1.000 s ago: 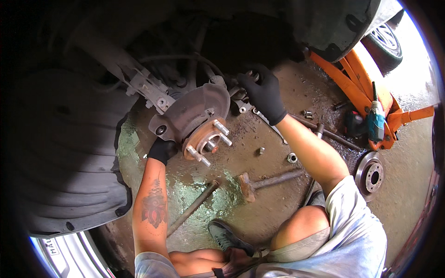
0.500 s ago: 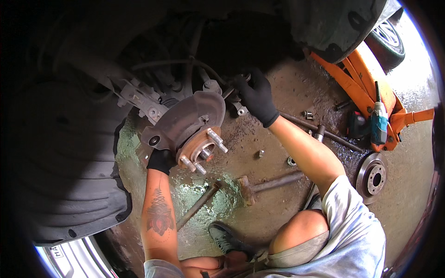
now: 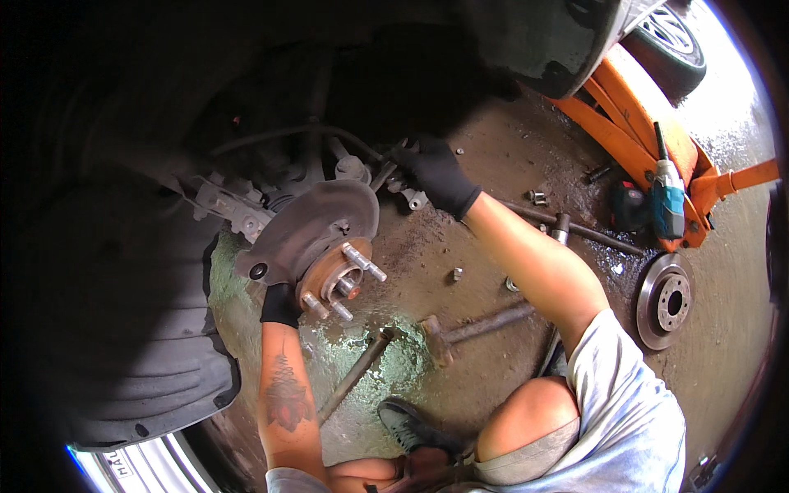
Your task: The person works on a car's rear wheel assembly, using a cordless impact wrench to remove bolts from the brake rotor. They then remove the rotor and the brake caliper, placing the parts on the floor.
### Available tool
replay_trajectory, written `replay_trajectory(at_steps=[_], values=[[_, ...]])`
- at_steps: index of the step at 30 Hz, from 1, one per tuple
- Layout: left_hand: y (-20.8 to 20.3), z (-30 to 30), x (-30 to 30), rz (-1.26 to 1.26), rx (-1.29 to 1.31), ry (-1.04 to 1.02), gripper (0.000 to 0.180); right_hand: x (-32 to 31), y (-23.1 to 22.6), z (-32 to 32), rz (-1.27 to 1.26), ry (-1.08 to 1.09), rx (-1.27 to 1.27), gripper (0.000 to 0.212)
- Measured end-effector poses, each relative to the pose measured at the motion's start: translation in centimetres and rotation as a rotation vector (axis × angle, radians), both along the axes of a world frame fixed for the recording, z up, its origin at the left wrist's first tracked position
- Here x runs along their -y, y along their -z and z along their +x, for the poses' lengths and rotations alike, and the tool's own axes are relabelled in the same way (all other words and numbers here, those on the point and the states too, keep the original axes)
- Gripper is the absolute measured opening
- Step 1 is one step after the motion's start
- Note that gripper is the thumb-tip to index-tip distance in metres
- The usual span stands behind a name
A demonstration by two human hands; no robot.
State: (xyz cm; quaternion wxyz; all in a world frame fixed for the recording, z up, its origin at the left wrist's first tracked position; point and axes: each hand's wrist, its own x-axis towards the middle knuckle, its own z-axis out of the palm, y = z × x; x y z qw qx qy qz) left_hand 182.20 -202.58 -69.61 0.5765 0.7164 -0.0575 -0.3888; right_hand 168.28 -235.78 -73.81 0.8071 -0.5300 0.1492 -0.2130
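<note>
A wheel hub (image 3: 319,281) with a rusty face and several bare studs stands in front of a curved brown dust shield (image 3: 308,222). My left hand (image 3: 282,306), in a black glove, reaches under and behind the hub's lower left side, its fingers hidden there. Up beyond the shield, my right hand (image 3: 441,177), also gloved, is closed around something dark that I cannot make out. A short metal shaft (image 3: 384,175) runs from near its fingers toward the shield. Left of the shield is a grey metal bracket (image 3: 230,211).
On the floor lie a hammer (image 3: 485,323), a metal pipe (image 3: 355,375), a long bar (image 3: 596,241) and several sockets. To the right are a brake disc (image 3: 664,302), an orange jack (image 3: 649,107) and a teal impact wrench (image 3: 667,201). A dark wheel-arch liner (image 3: 156,361) hangs at left.
The hub and shield appear slightly farther left and lower, with both hands staying at their places on or beside them. The whole view has shifted a little too.
</note>
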Motion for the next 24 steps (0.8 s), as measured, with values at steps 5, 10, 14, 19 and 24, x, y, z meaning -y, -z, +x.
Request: replay_trajectory(at_steps=[5,10,14,19,24], values=[[-0.2,-1.0,-0.8,-0.061,-0.069,-0.078,0.051,-0.1,-2.1,-1.3,0.199,-0.125,0.144,0.02],[-0.7,-1.5,-1.0,-0.118,-0.11,-0.14,0.051,-0.6,-3.1,-0.6,0.224,-0.018,-0.03,0.02],[-1.2,-2.5,-0.5,-0.188,-0.176,-0.218,0.051,-0.1,-1.2,-0.7,0.214,0.065,-0.031,0.022],[-1.9,-4.1,1.0,-0.233,-0.24,-0.385,0.05,1.6,2.6,-3.5,0.485,-0.329,0.141,0.023],[-0.2,-3.0,-1.5,-0.118,0.091,0.043,0.052,2.0,5.1,-6.1,0.405,-0.593,0.193,0.017]])
